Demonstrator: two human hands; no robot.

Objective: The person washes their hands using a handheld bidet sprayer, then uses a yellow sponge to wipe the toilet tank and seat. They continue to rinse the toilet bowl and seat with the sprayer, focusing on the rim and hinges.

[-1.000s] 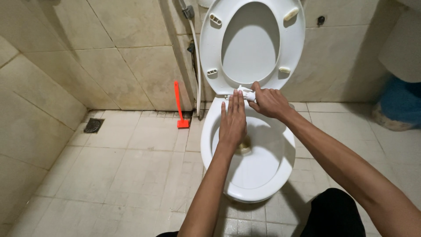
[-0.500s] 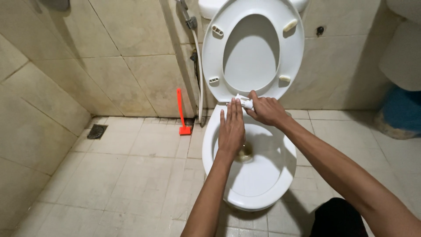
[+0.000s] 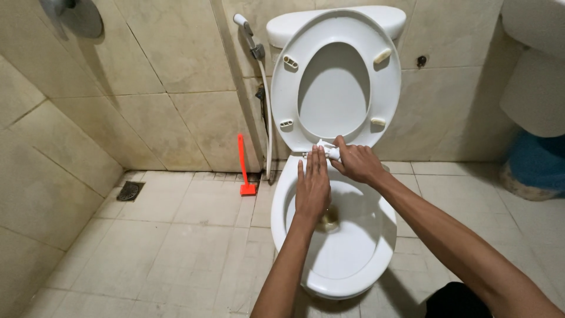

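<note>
A white toilet bowl (image 3: 376, 259) stands on the tiled floor, its seat and lid (image 3: 335, 76) raised against the cistern. At the hinge behind the bowl, my right hand (image 3: 356, 164) is closed around a small white part (image 3: 325, 150). My left hand (image 3: 312, 184) lies flat beside it, fingers straight and together, fingertips touching the same spot at the hinge. Both arms reach over the bowl.
A bidet sprayer with white hose (image 3: 266, 106) hangs on the wall left of the toilet. A red brush (image 3: 245, 168) leans against the wall below. A floor drain (image 3: 129, 191) sits at the left. A white basin pedestal (image 3: 532, 82) and a blue object (image 3: 538, 165) are at right.
The camera view has tilted up, showing more of the lid and cistern. Both hands have stayed at the hinge with little movement.
</note>
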